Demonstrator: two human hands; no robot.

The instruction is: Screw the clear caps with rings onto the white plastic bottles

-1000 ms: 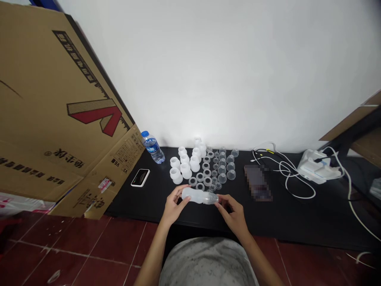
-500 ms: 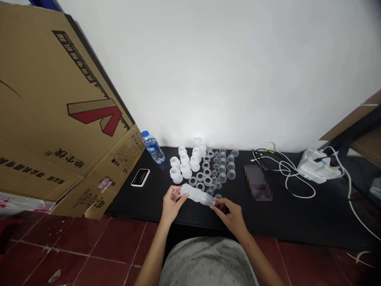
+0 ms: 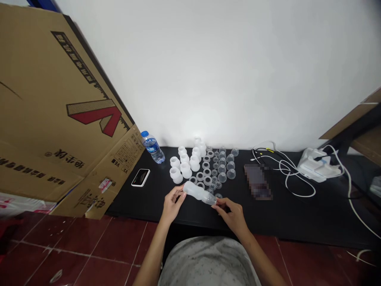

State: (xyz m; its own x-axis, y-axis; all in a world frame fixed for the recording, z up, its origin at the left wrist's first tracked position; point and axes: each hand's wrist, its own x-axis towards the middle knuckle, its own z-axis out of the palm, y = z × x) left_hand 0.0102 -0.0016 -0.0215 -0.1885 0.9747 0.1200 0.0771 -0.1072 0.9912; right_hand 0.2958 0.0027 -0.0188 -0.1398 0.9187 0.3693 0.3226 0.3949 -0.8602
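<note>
I'm watching remotely: white bottle [image 3: 194, 191] is slanting more than a second ago, clear cap [image 3: 210, 198] bodyward, above black table [image 3: 285, 218]. Left hand [image 3: 172, 202] is gripping its base, fingers curled in; right hand [image 3: 232, 213] is pinching the cap's tip. Handling is apparently staying two-handed.

Smooth, cloudy plastic on held bottle [image 3: 194, 191] | shiny, see-through plastic on small domes [image 3: 222, 177] beyond bottle | dull cardboard on box [image 3: 44, 119] far left of bottle | dull top on table [image 3: 279, 214] under bottle
</note>
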